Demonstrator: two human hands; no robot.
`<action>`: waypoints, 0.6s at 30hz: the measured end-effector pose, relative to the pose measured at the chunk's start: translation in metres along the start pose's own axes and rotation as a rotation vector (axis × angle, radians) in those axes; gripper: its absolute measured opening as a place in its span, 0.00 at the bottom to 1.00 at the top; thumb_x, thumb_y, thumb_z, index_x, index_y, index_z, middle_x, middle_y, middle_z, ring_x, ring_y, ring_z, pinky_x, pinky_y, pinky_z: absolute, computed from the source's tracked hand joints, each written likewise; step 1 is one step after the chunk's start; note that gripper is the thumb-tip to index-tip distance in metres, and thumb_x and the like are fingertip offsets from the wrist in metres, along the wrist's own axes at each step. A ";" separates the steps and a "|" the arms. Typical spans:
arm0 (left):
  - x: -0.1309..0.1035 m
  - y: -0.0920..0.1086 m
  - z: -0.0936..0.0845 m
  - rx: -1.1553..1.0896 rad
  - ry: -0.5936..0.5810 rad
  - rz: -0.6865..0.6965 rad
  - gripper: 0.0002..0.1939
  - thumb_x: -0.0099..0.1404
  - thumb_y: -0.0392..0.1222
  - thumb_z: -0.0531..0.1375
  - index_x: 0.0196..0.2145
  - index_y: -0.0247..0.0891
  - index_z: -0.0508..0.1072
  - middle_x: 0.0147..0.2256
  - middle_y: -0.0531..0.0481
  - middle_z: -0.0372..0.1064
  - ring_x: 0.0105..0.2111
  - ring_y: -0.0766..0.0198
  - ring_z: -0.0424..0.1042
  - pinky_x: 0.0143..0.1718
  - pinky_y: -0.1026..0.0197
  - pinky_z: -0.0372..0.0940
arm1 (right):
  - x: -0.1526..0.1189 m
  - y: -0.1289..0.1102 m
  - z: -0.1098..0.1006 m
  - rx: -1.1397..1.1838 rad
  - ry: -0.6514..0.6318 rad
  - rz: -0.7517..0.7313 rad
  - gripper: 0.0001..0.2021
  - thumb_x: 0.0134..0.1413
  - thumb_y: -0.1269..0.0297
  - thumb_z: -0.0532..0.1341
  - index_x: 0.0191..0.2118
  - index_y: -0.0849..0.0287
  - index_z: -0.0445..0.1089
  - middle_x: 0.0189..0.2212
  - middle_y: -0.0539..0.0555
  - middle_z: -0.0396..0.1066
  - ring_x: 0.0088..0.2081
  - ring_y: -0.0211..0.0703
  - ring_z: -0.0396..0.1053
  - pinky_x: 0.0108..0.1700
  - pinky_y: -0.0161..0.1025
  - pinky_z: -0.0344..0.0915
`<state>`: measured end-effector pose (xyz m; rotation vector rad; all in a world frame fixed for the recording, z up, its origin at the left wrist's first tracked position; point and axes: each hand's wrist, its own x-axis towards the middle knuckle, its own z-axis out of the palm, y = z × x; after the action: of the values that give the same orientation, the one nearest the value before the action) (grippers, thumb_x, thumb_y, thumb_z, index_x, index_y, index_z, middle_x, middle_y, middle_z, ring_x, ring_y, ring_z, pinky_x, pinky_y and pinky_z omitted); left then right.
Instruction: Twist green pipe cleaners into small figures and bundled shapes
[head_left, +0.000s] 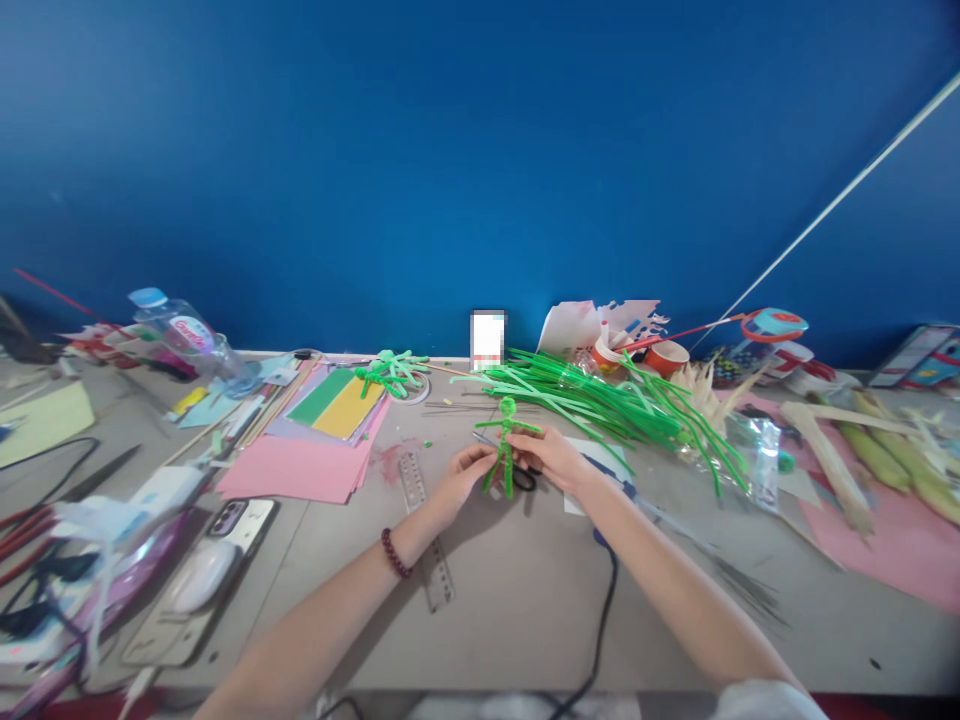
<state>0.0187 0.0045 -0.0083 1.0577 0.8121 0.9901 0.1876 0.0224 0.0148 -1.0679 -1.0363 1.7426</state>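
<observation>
My left hand (471, 468) and right hand (553, 459) both pinch the green figure (506, 438), upright. Stems (607, 400) lie beyond my right hand.

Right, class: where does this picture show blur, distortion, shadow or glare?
In the head view, things toward the side edges, like the bottle, look smeared and stretched; in the head view, the central green figure reads clearer; in the head view, soft shadows darken the table, and glare whitens the clear packet.
</observation>
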 end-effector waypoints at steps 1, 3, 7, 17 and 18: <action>0.000 0.001 0.000 0.011 0.009 0.006 0.13 0.53 0.50 0.65 0.25 0.35 0.74 0.20 0.51 0.66 0.21 0.68 0.60 0.24 0.63 0.52 | 0.000 0.000 0.000 0.001 0.001 -0.001 0.15 0.37 0.59 0.70 0.32 0.64 0.75 0.19 0.48 0.67 0.21 0.30 0.61 0.24 0.31 0.57; 0.000 0.000 -0.001 -0.002 0.030 -0.008 0.14 0.51 0.49 0.66 0.25 0.35 0.74 0.20 0.52 0.65 0.20 0.70 0.58 0.23 0.64 0.52 | 0.001 0.001 -0.001 0.005 0.002 -0.001 0.15 0.37 0.59 0.70 0.32 0.63 0.76 0.19 0.48 0.67 0.21 0.30 0.62 0.24 0.31 0.57; 0.002 -0.005 -0.003 -0.089 0.041 -0.073 0.15 0.50 0.51 0.66 0.24 0.34 0.73 0.19 0.54 0.62 0.18 0.71 0.56 0.19 0.65 0.50 | 0.001 0.002 0.000 -0.003 0.002 0.007 0.14 0.36 0.59 0.71 0.30 0.63 0.75 0.19 0.48 0.67 0.22 0.31 0.62 0.24 0.32 0.58; 0.001 0.002 0.000 -0.185 0.049 -0.063 0.19 0.48 0.51 0.68 0.32 0.36 0.71 0.18 0.59 0.60 0.15 0.74 0.57 0.17 0.68 0.55 | -0.004 0.003 0.002 -0.104 -0.094 -0.022 0.17 0.40 0.56 0.69 0.35 0.62 0.73 0.27 0.52 0.73 0.28 0.37 0.69 0.29 0.34 0.61; 0.002 0.002 -0.001 -0.189 0.051 -0.042 0.19 0.49 0.50 0.68 0.34 0.36 0.71 0.18 0.58 0.61 0.15 0.73 0.58 0.17 0.68 0.56 | -0.005 0.002 0.004 -0.101 -0.123 -0.024 0.17 0.40 0.56 0.69 0.36 0.62 0.73 0.28 0.52 0.73 0.28 0.38 0.70 0.31 0.35 0.62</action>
<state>0.0183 0.0066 -0.0071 0.8529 0.7635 1.0401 0.1846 0.0163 0.0157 -1.0160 -1.2197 1.7708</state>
